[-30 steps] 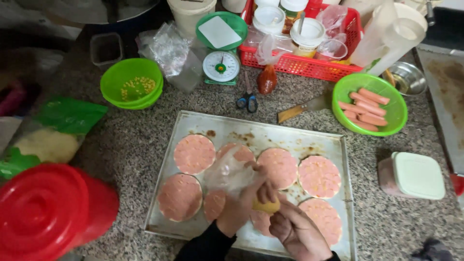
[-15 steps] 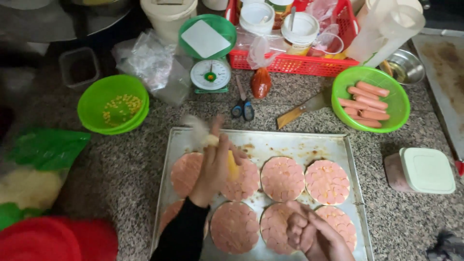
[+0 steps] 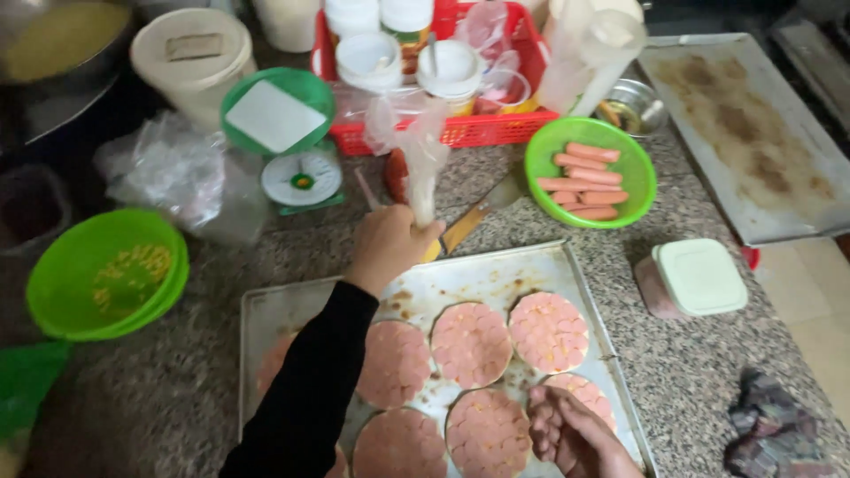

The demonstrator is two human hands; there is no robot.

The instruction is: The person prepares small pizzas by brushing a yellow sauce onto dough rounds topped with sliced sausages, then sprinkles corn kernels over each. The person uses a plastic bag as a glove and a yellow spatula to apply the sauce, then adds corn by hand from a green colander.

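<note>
At tray's (image 3: 580, 292) far edge: piping bag (image 3: 423, 164) raised.
Gripped by closed left hand (image 3: 390, 248); likely soft, squeezable. Right hand (image 3: 571, 434) loosely curled, empty, on near slice.

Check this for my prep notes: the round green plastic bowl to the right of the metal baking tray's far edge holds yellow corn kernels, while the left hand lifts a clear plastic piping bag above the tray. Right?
Not quite. The head view shows that round green plastic bowl holding pink sausages, not corn kernels. The rest stands: the left hand lifts the clear plastic piping bag above the metal baking tray.
</note>
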